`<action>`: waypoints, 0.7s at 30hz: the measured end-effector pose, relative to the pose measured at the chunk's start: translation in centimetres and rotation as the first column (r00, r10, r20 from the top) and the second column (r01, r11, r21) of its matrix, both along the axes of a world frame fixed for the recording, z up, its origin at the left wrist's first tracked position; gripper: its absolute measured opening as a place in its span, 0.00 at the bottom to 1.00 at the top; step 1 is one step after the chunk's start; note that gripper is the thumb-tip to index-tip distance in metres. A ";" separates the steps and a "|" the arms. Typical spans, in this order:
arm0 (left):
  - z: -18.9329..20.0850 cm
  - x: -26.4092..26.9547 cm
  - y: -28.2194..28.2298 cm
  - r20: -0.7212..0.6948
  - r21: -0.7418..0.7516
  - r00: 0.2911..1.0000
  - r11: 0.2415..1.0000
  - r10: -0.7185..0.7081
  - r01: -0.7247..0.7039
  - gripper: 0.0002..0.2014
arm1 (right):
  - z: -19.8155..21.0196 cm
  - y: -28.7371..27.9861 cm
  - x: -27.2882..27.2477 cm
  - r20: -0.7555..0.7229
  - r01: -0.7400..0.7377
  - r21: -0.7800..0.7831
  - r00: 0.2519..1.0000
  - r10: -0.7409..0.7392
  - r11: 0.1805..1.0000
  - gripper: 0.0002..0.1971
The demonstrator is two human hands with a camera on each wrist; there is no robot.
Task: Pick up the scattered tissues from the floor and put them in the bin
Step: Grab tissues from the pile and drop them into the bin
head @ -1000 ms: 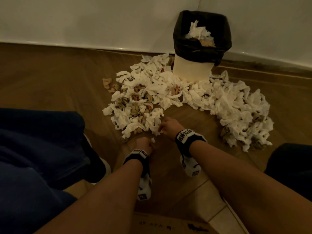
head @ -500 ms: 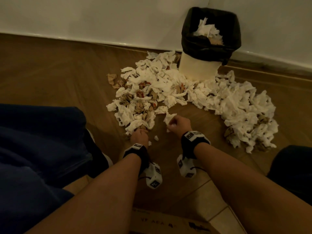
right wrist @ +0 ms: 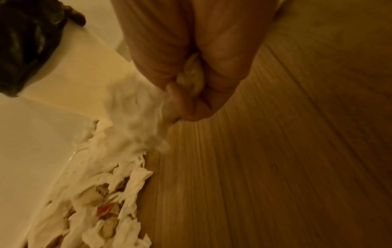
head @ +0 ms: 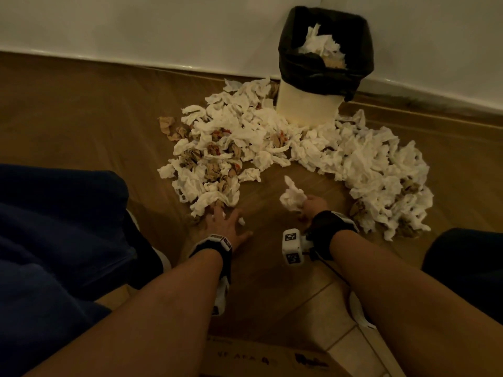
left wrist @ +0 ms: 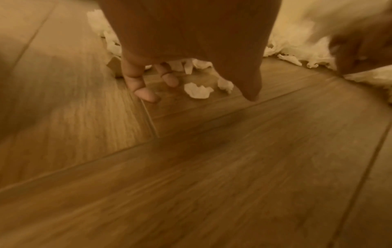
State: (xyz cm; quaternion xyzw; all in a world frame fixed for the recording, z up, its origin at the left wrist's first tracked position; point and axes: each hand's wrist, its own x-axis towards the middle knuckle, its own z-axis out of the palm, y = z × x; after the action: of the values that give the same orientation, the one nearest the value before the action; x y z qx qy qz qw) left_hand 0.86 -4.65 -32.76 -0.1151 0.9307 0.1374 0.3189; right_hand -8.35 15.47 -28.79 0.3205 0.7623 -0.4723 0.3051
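Observation:
A wide heap of crumpled white and brown tissues (head: 272,148) lies on the wooden floor around a cream bin (head: 309,107) with a black liner, which holds several tissues (head: 321,47). My right hand (head: 310,206) grips a white tissue wad (head: 292,197) above the floor; the right wrist view shows the right hand (right wrist: 191,94) fisted round that wad (right wrist: 135,114). My left hand (head: 226,221) is spread low over the floor at the heap's near edge, holding nothing. Its fingers (left wrist: 144,83) hang beside small tissue scraps (left wrist: 197,90).
A white wall (head: 136,28) and skirting run behind the bin. My knees in dark blue trousers (head: 54,227) flank the arms left and right. A cardboard piece (head: 258,357) lies at the bottom edge, with pale tiles (head: 353,346) beside it.
My right hand has pulled a tissue wad away from the heap and lifted it to the right. My left hand has opened from a curled pose and spread over the floor.

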 end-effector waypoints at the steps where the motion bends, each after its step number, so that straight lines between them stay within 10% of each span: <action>1: 0.0 -0.2 0.1 -0.001 -0.001 1.000 1.000 -0.006 0.006 0.31 | -0.1 0.4 0.0 -0.022 0.037 -0.015 0.999 -0.038 0.999 0.20; 6: 0.2 -1.1 1.3 -0.026 0.091 0.991 0.987 0.135 -0.132 0.17 | 0.2 0.3 -0.1 0.080 0.195 -0.075 0.979 -0.189 0.978 0.24; 10: -0.2 -1.4 1.8 -0.026 0.266 0.926 0.896 0.376 -0.356 0.04 | -0.7 0.6 0.5 0.164 -0.028 0.047 0.986 0.020 0.999 0.26; 16: 0.0 -1.6 1.5 -0.099 0.438 0.883 0.817 0.459 -0.376 0.15 | -1.2 0.7 1.5 0.136 -0.182 0.034 0.975 0.175 0.983 0.25; 21: 0.1 -2.0 0.9 -0.084 0.534 0.820 0.720 0.566 -0.443 0.18 | -0.7 0.4 1.1 0.114 -0.017 0.010 0.993 0.016 1.000 0.24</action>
State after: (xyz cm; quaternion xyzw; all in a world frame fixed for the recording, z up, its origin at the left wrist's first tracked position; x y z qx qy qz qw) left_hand -1.10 -3.73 -32.69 -0.2634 0.8280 0.4643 0.1715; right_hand -7.20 15.91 -29.47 0.3423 0.7488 -0.4467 0.3501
